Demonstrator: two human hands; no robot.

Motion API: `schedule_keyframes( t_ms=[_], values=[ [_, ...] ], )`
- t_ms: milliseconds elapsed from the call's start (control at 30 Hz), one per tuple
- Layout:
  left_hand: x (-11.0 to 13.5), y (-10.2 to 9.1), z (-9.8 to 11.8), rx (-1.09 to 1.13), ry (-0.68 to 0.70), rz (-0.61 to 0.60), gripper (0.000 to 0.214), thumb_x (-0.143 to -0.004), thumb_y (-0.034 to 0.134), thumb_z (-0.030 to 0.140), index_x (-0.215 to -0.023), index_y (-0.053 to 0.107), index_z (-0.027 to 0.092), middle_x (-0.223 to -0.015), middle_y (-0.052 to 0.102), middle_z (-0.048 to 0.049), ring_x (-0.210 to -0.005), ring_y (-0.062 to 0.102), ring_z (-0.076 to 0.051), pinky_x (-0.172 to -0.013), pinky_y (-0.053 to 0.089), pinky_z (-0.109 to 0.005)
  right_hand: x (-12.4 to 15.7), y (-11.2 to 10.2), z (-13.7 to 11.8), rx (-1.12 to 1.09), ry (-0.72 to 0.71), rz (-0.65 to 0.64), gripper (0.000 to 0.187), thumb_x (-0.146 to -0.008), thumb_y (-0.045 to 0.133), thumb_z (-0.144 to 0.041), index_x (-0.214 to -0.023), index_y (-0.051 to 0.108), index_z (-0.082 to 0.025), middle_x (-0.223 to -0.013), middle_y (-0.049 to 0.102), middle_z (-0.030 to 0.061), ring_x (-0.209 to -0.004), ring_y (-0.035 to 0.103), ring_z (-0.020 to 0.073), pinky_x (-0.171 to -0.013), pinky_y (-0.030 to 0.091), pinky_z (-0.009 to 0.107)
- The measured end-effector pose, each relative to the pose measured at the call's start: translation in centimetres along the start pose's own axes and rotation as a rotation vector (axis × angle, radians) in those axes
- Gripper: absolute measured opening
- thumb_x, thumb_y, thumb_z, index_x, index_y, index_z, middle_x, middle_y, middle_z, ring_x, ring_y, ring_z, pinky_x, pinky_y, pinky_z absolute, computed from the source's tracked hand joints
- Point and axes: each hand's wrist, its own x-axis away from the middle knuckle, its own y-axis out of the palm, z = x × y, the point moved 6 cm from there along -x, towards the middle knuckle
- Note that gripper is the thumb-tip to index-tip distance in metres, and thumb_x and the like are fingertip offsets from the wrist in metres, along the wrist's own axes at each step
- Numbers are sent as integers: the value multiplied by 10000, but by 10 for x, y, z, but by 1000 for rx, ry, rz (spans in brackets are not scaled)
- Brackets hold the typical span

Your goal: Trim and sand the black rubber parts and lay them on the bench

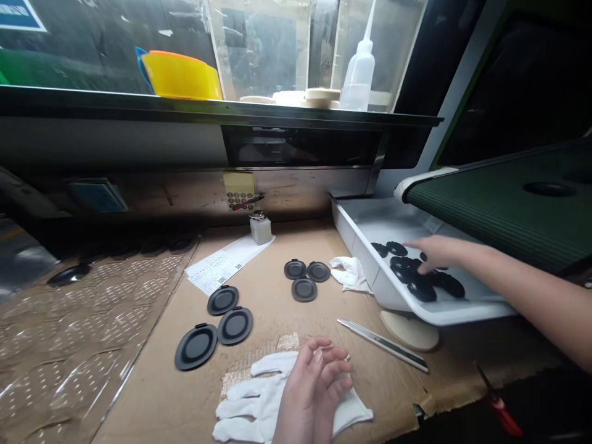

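My right hand (444, 251) reaches into a white plastic tray (393, 290) at the right, over a loose heap of shiny black oval parts (419, 274). Its thumb and fingers are apart at the heap, and no part is lifted. Above a white glove (259, 394) lying on the cardboard, my left hand (319, 382) is loosely curled, palm turned up, with nothing visible in it. Matte black oval caps with small tabs lie in two groups of three: one group (235, 325) at the left, the other (304, 288) near the middle.
A utility knife (383, 345) and a beige disc (409, 330) lie beside the tray. Another white glove (351, 274) touches its side. Behind are a small dispenser bottle (260, 228) and paper sheets (222, 265). A green conveyor belt (504, 191) overhangs the tray; bubbled plastic trays (92, 333) lie left.
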Motion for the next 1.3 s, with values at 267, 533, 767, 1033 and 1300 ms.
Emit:
schedule_keyframes(
  t_ms=[267,533,767,1033,1300],
  values=[
    [0,0,2,2,29,13,266,-800,493,289,-1008,418,140,-906,585,-116,-801,569,-171,-720,416,-295,25,-22,-12,-57,-110,-81,646,-654,615,-459,-1228,492,-188,-982,634,106,-624,605,154,-552,429,278],
    [8,16,0,133,-81,-36,513,-832,368,484,-1162,445,98,-1031,590,-176,-951,576,-252,-780,437,-343,142,12,-182,-760,-562,-442,548,-712,628,-330,-1224,439,-296,-1180,542,-12,-1062,517,138,-898,440,234],
    [9,5,0,121,-113,110,553,-811,451,424,-1245,368,92,-1049,593,-203,-924,599,-280,-787,449,-376,151,69,-105,-192,-171,139,355,-859,375,-388,-1142,544,-258,-1075,609,45,-831,622,180,-701,518,303],
    [6,0,0,308,-76,19,455,-798,486,366,-1192,397,155,-1148,540,-203,-1030,553,-278,-926,369,-413,146,86,-48,89,-205,320,353,-741,492,-491,-1014,622,-309,-826,652,31,-599,609,194,-470,469,277],
    [3,-2,1,263,81,18,360,-826,423,427,-1029,469,133,-983,591,-154,-946,564,-238,-880,372,-385,199,50,-152,-292,-539,406,274,-829,467,-242,-1090,547,-213,-992,591,80,-829,598,142,-660,486,197]
  ],
)
